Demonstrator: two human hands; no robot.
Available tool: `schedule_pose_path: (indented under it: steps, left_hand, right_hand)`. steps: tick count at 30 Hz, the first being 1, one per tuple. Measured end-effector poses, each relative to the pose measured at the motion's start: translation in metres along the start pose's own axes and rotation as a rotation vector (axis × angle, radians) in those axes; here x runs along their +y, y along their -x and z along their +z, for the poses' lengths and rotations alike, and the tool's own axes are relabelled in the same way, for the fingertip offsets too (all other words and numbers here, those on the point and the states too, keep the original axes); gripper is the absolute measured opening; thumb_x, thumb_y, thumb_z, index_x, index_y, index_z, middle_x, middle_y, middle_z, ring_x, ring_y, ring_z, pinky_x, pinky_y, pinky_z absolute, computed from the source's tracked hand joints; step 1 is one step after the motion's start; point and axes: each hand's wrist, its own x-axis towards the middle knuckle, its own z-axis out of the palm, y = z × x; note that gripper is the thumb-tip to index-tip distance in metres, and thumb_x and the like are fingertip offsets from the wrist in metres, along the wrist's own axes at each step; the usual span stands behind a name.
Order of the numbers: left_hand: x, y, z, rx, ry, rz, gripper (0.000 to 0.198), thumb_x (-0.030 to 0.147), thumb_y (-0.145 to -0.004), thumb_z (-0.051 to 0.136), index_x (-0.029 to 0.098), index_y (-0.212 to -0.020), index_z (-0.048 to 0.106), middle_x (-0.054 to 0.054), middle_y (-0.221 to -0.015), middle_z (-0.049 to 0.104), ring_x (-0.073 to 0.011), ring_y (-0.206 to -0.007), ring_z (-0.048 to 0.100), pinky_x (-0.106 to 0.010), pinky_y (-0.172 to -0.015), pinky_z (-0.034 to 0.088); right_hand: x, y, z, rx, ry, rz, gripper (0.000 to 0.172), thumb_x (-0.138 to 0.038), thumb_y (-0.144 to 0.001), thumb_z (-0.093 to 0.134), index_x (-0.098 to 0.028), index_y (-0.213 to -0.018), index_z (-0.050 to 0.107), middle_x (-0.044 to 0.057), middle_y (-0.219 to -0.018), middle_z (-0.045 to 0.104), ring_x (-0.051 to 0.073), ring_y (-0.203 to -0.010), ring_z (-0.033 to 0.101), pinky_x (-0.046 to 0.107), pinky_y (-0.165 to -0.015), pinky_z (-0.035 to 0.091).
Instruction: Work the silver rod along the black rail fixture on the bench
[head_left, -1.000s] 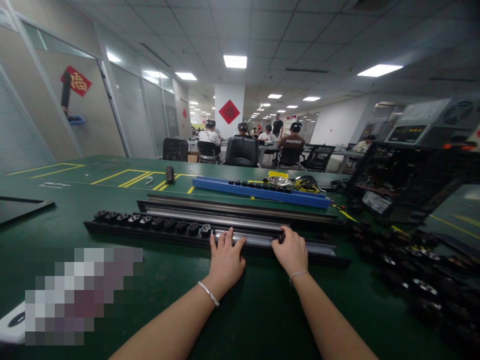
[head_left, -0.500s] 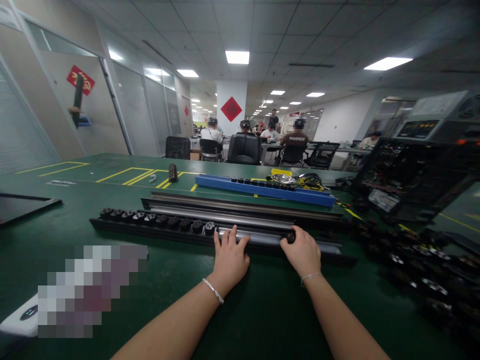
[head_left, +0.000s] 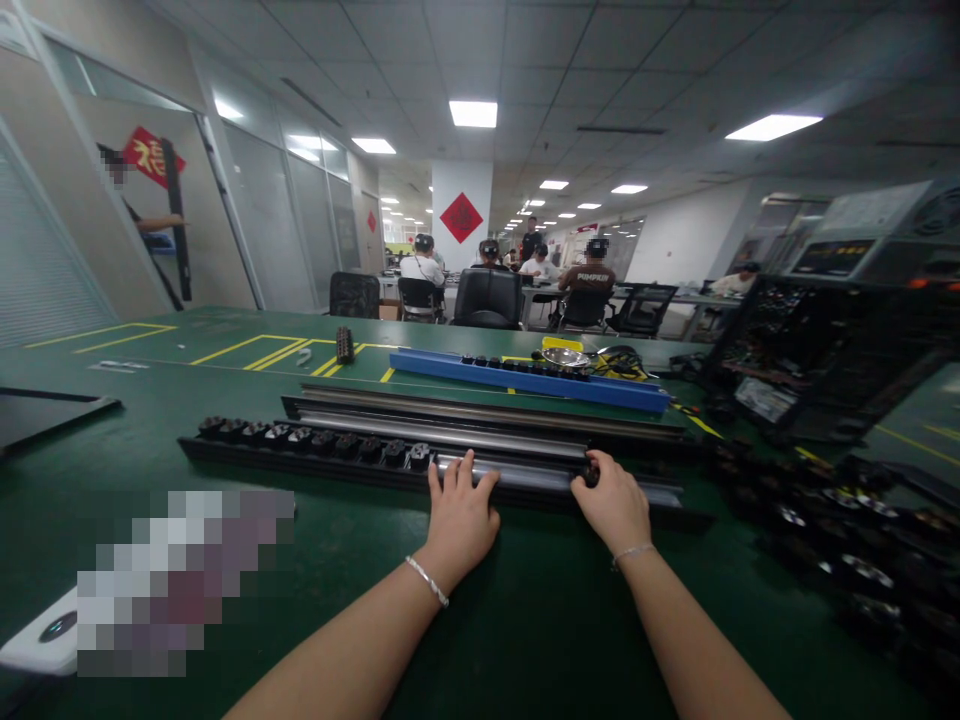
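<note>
A long black channel rail (head_left: pixel 525 492) with a shiny metal inner strip lies across the table before me. Several small black ribbed round parts (head_left: pixel 346 446) sit in a row along its left half. My left hand (head_left: pixel 459 515) rests on the rail with fingers spread, its fingertips just right of the last part in the row. Farther right, my right hand (head_left: pixel 616 503) pinches a small black round part (head_left: pixel 591 474) between thumb and fingers, at the rail. The fingers cover much of that part.
Behind lie more black rails (head_left: pixel 450 425) and a blue channel (head_left: pixel 525 380) holding several black parts. A heap of black parts (head_left: pixel 862 540) is at right, by an open computer case (head_left: pixel 787 350). A white object (head_left: pixel 45 640), partly blurred, lies at left. People sit beyond the table.
My right hand has shifted slightly right along the rail with the small black part. My left hand stays put. In the left background, a person holding a long dark bar has come into view.
</note>
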Motion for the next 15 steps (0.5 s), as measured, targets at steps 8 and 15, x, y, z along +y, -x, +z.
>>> schedule_pose_path:
  steps: [8, 15]
  left_hand:
    - [-0.003, 0.0, 0.005, 0.039, 0.003, 0.02, 0.046, 0.03, -0.075, 0.056, 0.034, -0.12, 0.05, -0.007, -0.14, 0.035, -0.0288, -0.127, 0.031, -0.058, -0.105, 0.006]
    - [-0.004, 0.0, 0.007, 0.051, 0.007, 0.028, 0.046, 0.029, -0.074, 0.057, 0.034, -0.119, 0.049, -0.008, -0.14, 0.035, -0.0284, -0.127, 0.031, -0.058, -0.105, 0.006]
  right_hand:
    - [0.01, -0.002, -0.003, -0.008, 0.033, 0.017, 0.039, -0.029, -0.075, 0.044, -0.019, -0.11, 0.056, 0.008, -0.107, 0.062, 0.024, -0.102, 0.053, 0.037, -0.088, 0.036]
    - [0.012, -0.003, -0.005, 0.007, 0.042, 0.039, 0.039, -0.031, -0.074, 0.045, -0.019, -0.109, 0.057, 0.009, -0.109, 0.062, 0.025, -0.104, 0.053, 0.038, -0.09, 0.035]
